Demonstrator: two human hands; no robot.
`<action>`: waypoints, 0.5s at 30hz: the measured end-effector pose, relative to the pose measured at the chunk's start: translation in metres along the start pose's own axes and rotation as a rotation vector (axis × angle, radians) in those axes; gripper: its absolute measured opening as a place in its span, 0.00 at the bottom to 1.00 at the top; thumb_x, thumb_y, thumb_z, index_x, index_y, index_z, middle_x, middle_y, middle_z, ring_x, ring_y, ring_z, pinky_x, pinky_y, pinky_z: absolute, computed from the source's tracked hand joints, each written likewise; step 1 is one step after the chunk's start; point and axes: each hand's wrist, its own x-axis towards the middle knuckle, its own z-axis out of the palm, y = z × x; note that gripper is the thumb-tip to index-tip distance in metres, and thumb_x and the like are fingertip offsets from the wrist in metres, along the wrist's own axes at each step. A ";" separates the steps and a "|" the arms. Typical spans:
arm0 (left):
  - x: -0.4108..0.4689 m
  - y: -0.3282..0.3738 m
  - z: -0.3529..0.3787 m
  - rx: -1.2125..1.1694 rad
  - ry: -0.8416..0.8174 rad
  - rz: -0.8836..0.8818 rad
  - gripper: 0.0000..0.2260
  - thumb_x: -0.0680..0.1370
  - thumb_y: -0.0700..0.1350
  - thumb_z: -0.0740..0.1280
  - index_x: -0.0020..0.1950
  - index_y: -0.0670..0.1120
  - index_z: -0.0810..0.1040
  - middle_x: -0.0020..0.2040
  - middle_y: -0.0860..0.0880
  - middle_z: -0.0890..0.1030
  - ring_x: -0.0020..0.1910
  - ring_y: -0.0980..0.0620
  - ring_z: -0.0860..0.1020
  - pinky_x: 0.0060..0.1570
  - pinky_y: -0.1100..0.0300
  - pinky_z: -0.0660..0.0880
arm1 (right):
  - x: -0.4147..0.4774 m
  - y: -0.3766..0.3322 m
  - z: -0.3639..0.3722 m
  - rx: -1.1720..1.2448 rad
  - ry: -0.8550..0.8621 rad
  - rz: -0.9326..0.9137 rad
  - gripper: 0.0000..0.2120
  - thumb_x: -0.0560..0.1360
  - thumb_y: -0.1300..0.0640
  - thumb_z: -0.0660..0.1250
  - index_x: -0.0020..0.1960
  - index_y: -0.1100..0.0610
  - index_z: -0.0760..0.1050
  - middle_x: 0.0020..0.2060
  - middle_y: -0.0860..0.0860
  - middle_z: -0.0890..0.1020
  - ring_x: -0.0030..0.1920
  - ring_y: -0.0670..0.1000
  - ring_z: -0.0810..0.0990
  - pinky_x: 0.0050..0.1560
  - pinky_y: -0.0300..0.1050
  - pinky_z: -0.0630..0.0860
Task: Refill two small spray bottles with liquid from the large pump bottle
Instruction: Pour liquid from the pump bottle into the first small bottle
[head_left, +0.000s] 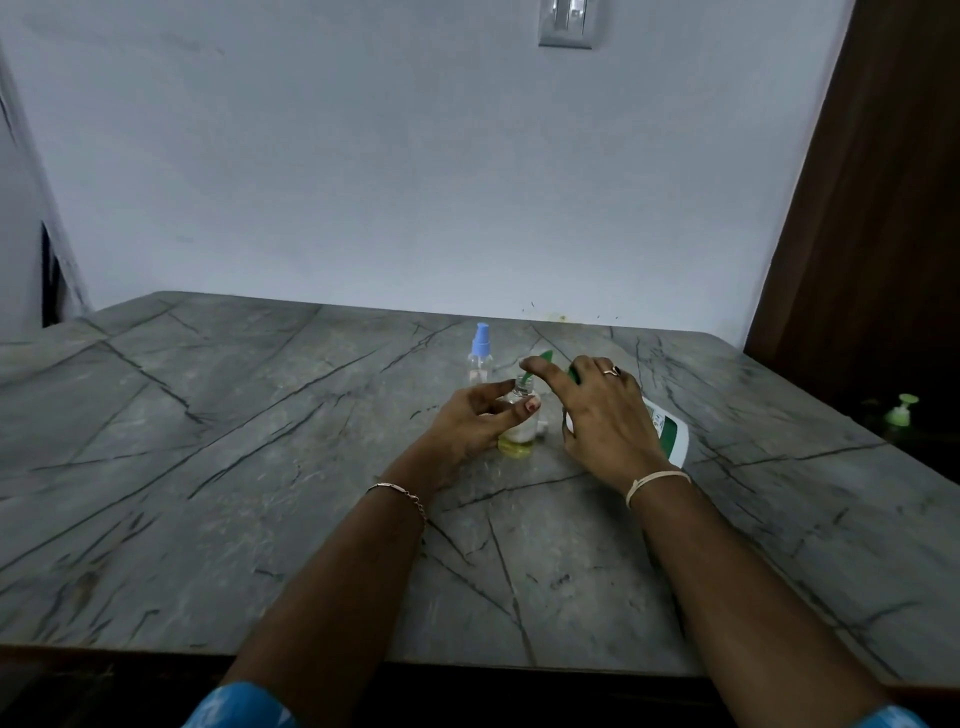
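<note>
The left hand (470, 422) curls its fingers (497, 388) round a small bottle (519, 442) on the counter (260, 415) while the right hand (608, 415) grips the tilted pump bottle (671, 432), seemingly pressing its nozzle (545, 356).

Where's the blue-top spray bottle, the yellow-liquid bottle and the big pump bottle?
blue-top spray bottle (482, 336): head view, on its blue spray head.
yellow-liquid bottle (515, 446): head view, on its yellow base.
big pump bottle (675, 441): head view, on its white body.

Free tabletop (208, 441) leftward and near; blue-capped spray bottle (479, 358) (upright) just behind the uncapped bottle (514, 444).
</note>
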 end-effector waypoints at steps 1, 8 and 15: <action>-0.001 0.000 0.000 0.036 0.003 0.007 0.33 0.66 0.58 0.75 0.68 0.49 0.72 0.57 0.46 0.81 0.57 0.50 0.79 0.61 0.48 0.75 | 0.000 0.000 0.000 0.000 0.001 0.000 0.37 0.70 0.59 0.70 0.73 0.42 0.58 0.52 0.56 0.74 0.55 0.58 0.73 0.56 0.56 0.71; -0.005 0.001 -0.003 0.179 -0.032 0.042 0.38 0.64 0.46 0.78 0.72 0.47 0.66 0.58 0.48 0.81 0.56 0.51 0.79 0.62 0.53 0.74 | 0.004 -0.004 0.000 0.051 0.027 0.025 0.34 0.68 0.61 0.70 0.69 0.44 0.63 0.53 0.54 0.75 0.57 0.57 0.73 0.58 0.54 0.69; -0.005 -0.004 -0.003 0.178 -0.028 0.058 0.41 0.63 0.39 0.79 0.72 0.48 0.65 0.58 0.48 0.80 0.54 0.52 0.80 0.53 0.63 0.77 | -0.001 0.000 -0.001 0.018 -0.008 0.009 0.36 0.70 0.58 0.70 0.73 0.43 0.59 0.55 0.55 0.74 0.58 0.57 0.72 0.60 0.55 0.69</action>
